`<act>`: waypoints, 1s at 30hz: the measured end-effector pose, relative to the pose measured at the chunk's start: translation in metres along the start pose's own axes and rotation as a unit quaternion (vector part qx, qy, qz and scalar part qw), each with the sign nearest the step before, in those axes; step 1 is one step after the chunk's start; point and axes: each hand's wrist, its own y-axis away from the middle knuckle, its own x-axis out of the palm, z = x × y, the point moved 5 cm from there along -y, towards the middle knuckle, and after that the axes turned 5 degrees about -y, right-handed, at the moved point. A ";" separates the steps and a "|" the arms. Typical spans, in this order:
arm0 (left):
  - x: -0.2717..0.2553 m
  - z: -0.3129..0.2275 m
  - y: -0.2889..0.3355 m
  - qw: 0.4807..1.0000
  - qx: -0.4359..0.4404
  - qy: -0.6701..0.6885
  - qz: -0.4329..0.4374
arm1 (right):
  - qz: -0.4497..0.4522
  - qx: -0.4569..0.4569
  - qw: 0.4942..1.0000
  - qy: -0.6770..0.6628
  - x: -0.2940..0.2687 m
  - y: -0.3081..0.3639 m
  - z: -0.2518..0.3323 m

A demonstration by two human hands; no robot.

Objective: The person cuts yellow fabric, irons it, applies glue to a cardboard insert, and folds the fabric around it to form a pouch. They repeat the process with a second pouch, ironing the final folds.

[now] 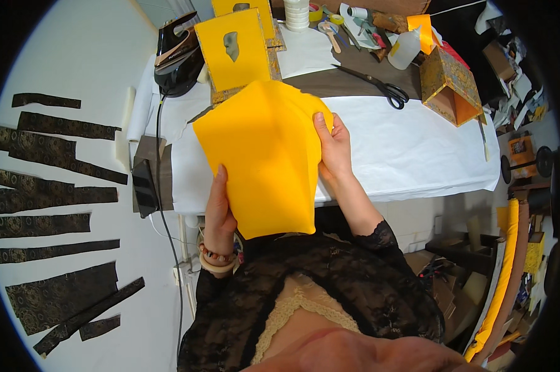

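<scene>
A large yellow sheet [261, 161], paper or thin fabric by its look, is held up before me over the table's near edge. My left hand [219, 201] grips its left side, thumb on the front and fingers hidden behind. My right hand [334, 144] pinches the upper right edge, where the sheet bends and curls. Behind the sheet stands a yellow panel [249, 56] with a dark irregular shape at its middle and a patterned border. Part of a second similar yellow panel [261, 12] shows farther back.
White paper [404, 149] covers the table, with black scissors [379, 84] and a patterned open box [450, 87] at right. A black iron [178, 56] stands far left, its cord hanging past a phone [145, 189]. Dark patterned strips [54, 226] line the white surface at left.
</scene>
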 end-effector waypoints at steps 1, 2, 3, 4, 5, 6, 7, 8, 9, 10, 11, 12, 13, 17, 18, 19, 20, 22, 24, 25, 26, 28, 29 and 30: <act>0.000 0.002 0.000 1.000 -0.003 0.009 0.016 | 0.007 -0.019 1.000 0.016 -0.003 -0.001 -0.001; 0.000 0.004 -0.001 0.999 -0.006 0.017 0.031 | 0.010 -0.044 0.998 0.035 -0.005 -0.002 -0.002; 0.000 0.007 -0.001 0.999 -0.008 0.026 0.047 | 0.013 -0.068 0.996 0.055 -0.008 -0.004 -0.003; -0.001 0.008 -0.001 0.999 -0.008 0.031 0.032 | 0.016 -0.093 0.993 0.073 -0.008 -0.004 -0.003; -0.001 0.011 -0.002 0.999 -0.008 0.035 0.018 | 0.017 -0.108 0.990 0.089 -0.008 -0.004 -0.003; -0.002 0.013 -0.002 0.999 -0.008 0.040 0.004 | 0.017 -0.123 0.987 0.105 -0.008 -0.003 -0.003; -0.001 0.013 -0.002 0.999 -0.010 0.039 0.013 | 0.016 -0.138 0.983 0.121 -0.008 -0.003 -0.002; -0.001 0.013 -0.002 0.999 -0.013 0.038 0.022 | 0.021 -0.152 0.980 0.123 -0.008 -0.002 -0.001; 0.001 0.014 -0.002 0.999 -0.015 0.036 0.032 | 0.026 -0.166 0.978 0.125 -0.008 -0.003 0.000; 0.002 0.014 -0.002 0.998 -0.016 0.040 0.034 | 0.031 -0.180 0.975 0.127 -0.007 -0.003 0.001; 0.004 0.014 -0.002 0.998 -0.017 0.043 0.038 | 0.033 -0.166 0.978 0.118 -0.007 -0.004 0.000; 0.005 0.014 -0.002 0.998 -0.018 0.046 0.041 | 0.034 -0.153 0.982 0.109 -0.006 -0.004 -0.002; 0.004 0.017 -0.004 0.997 -0.018 0.058 0.053 | 0.037 -0.140 0.984 0.099 -0.003 -0.004 -0.003; -0.002 0.036 -0.012 0.992 -0.030 0.104 0.072 | 0.035 -0.123 0.990 0.061 0.011 0.002 -0.003; 0.001 0.040 -0.013 0.990 -0.035 0.114 0.068 | 0.043 -0.141 0.987 0.063 0.015 0.005 -0.002; 0.005 0.042 -0.014 0.994 -0.033 0.093 0.057 | 0.052 -0.159 0.984 0.065 0.018 0.007 -0.001; 0.009 0.042 -0.014 0.996 -0.030 0.071 0.046 | 0.051 -0.170 0.982 0.060 0.015 0.007 -0.002; 0.020 0.037 -0.012 0.995 -0.040 0.081 0.044 | 0.055 -0.186 0.980 0.044 0.007 0.007 -0.006; 0.034 0.027 -0.007 0.984 -0.067 0.151 0.065 | 0.036 -0.152 0.988 -0.016 0.015 0.010 -0.001; 0.040 0.023 -0.005 0.989 -0.055 0.124 0.052 | 0.027 -0.135 0.989 -0.049 0.020 0.011 0.000; 0.050 0.020 -0.004 0.994 -0.045 0.095 0.039 | 0.024 -0.115 0.991 -0.069 0.023 0.013 0.001; 0.060 0.018 -0.007 0.996 -0.027 0.066 0.054 | 0.014 -0.078 0.992 -0.101 0.025 0.020 0.003; 0.065 0.017 -0.008 0.994 -0.017 0.064 0.081 | 0.013 -0.063 0.992 -0.105 0.022 0.023 0.005; 0.070 0.016 -0.009 0.992 -0.008 0.062 0.109 | 0.016 -0.048 0.993 -0.106 0.021 0.024 0.007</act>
